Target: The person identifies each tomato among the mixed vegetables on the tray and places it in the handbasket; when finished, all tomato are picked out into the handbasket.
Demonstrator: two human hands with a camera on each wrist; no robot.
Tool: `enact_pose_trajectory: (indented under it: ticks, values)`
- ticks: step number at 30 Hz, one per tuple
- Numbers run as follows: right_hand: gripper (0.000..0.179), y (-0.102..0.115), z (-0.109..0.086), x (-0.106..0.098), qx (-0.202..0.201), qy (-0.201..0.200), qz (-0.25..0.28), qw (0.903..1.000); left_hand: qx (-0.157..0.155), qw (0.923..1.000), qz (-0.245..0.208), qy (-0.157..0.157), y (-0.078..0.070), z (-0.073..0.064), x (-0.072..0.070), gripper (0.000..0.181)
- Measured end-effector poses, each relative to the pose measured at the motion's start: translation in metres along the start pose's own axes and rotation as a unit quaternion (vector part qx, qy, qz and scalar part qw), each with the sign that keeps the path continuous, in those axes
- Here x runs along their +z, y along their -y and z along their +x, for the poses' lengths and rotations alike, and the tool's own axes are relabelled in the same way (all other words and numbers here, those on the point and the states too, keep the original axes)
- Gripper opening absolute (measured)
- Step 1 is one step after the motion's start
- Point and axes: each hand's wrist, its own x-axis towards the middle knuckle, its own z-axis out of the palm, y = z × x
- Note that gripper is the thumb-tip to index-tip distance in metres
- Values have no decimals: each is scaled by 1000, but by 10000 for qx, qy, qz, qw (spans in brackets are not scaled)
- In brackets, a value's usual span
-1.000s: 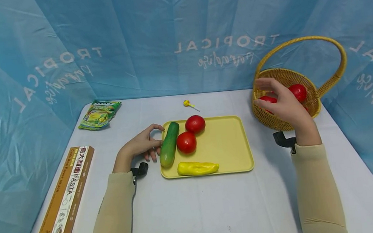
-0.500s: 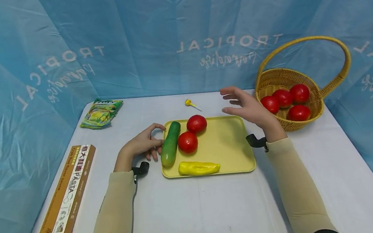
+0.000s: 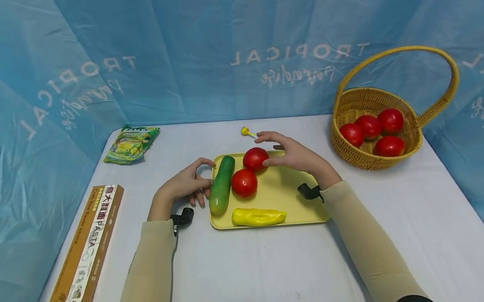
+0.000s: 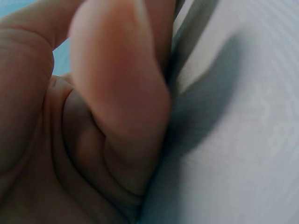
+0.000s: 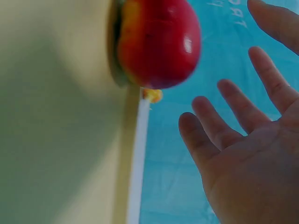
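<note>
Over the yellow tray, your right hand spreads empty fingers beside the far tomato lying there. At the tray's left edge, your loosely bent left hand grips nothing, just beside the cucumber.

Head view: tray edge at 1–2 o'clock hidden under R hand; lollipop stick end behind fingertips. Can't tell if L hand touches cucumber. Pasta box fine print too sm. to read. Sleeves cut off twd 6 o'clock. R wrist view: tomato cut off at 12, hand at 3–5. L wrist view: nearest digit blurred.
</note>
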Motion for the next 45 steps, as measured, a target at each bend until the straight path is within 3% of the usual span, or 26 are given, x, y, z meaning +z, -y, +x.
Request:
enact_pose_trajectory:
  ticks: [21, 33, 45]
  values:
    - [60, -14, 10, 23, 369, 429, -456, 9974, 69, 9999, 74, 18, 2, 3, -1, 53]
    - [65, -18, 15, 28, 289, 192, -831, 9959, 42, 10000, 40, -14, 1, 2, -1, 52]
    - [62, -20, 13, 27, 315, -69, -653, 9973, 58, 10000, 46, 31, 3, 2, -2, 54]
